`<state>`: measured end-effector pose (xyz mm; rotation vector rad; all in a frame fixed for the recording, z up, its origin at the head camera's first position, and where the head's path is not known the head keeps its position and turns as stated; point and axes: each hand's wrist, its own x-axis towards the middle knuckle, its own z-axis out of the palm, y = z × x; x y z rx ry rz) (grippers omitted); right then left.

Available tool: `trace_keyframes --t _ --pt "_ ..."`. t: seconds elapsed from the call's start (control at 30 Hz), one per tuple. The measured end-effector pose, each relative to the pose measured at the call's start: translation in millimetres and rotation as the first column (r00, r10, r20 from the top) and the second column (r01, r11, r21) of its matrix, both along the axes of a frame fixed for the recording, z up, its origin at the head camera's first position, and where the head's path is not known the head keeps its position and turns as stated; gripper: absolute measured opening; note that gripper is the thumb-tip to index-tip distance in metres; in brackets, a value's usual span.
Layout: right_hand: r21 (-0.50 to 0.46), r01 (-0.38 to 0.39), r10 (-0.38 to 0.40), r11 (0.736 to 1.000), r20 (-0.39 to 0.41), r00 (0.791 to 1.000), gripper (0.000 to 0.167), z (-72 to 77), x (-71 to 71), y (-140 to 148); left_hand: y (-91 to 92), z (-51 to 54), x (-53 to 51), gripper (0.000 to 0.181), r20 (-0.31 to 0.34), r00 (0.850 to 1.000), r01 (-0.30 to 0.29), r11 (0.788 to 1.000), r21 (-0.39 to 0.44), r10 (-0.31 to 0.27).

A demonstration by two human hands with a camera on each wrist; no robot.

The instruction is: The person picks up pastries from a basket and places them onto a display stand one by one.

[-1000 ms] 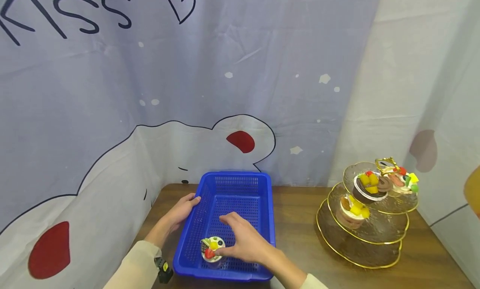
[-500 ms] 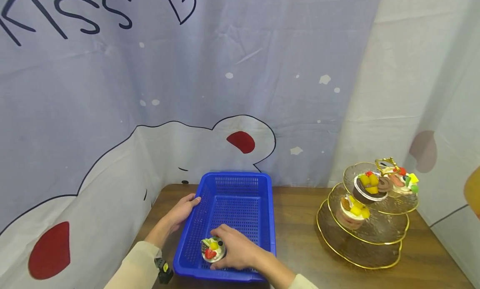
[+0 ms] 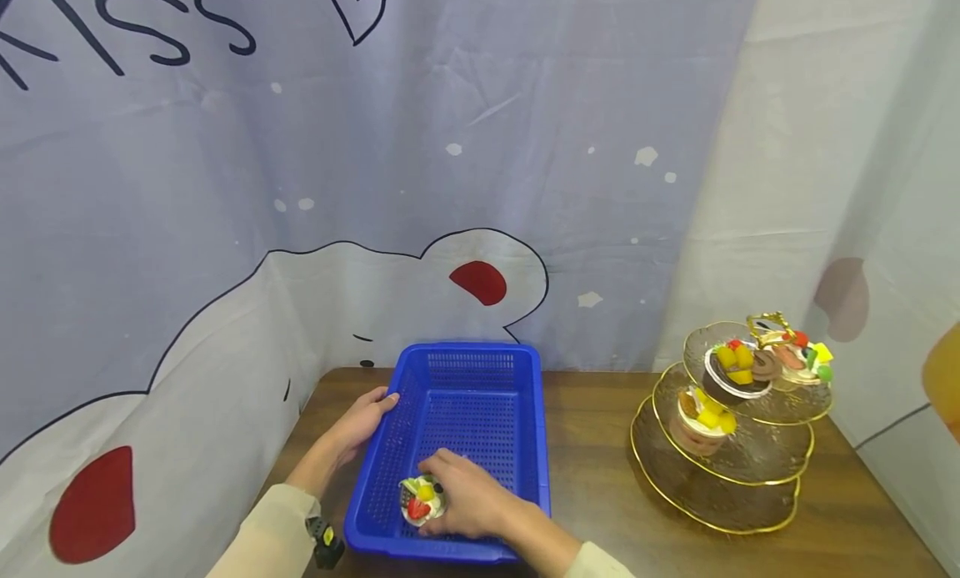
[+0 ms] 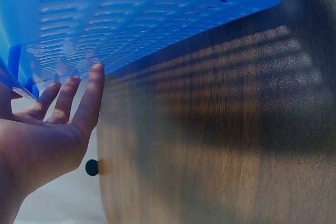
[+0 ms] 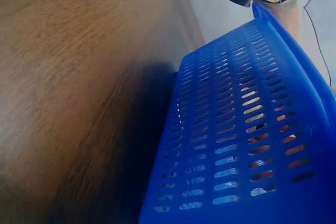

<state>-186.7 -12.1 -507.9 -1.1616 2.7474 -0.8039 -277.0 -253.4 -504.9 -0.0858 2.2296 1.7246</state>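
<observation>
A blue plastic basket (image 3: 531, 444) with slotted walls rests on the wooden table. My left hand (image 3: 363, 424) grips its left side, thumb over the rim and fingers against the outer wall, as the left wrist view also shows (image 4: 58, 124). Inside, near the front left corner, is a dessert cup (image 3: 420, 499) topped with cream, strawberry and yellow fruit. My right hand (image 3: 472, 499) holds this cup from its right side, thumb in front and fingers behind. The basket wall (image 5: 226, 124) mostly blocks that hand in the right wrist view.
A three-tier glass cake stand (image 3: 712, 511) with gold rims stands on the table's right side. It bears a chocolate dessert cup (image 3: 738, 378), a fruit-topped dessert (image 3: 798, 357) and a mango-topped cup (image 3: 702, 424). A printed curtain (image 3: 450, 186) hangs behind the wooden table (image 3: 592, 478).
My right hand has moved left and closed around the dessert cup, which now leans slightly. The left hand has stayed on the basket's rim. The head view has shifted slightly.
</observation>
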Motion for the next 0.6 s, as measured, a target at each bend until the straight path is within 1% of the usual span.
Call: trace_keyframes --t 0.13,0.33,0.6 --pt "0.029 0.006 -0.005 1.000 -0.017 1.000 0.070 -3.0 -1.6 0.2 -0.1 0.3 -0.1 0.042 -0.006 1.000 0.002 1.000 -0.006 -0.002" --pt "0.072 0.003 -0.002 0.997 -0.022 1.000 0.074 -5.8 -1.9 1.4 1.3 1.5 0.4 0.043 -0.003 1.000 -0.003 1.000 -0.008 0.003" --pt "0.065 -0.030 0.030 0.997 0.003 1.000 0.068 -5.1 -0.8 1.1 1.3 1.7 2.0 0.043 -0.011 1.000 -0.010 1.000 -0.001 0.010"
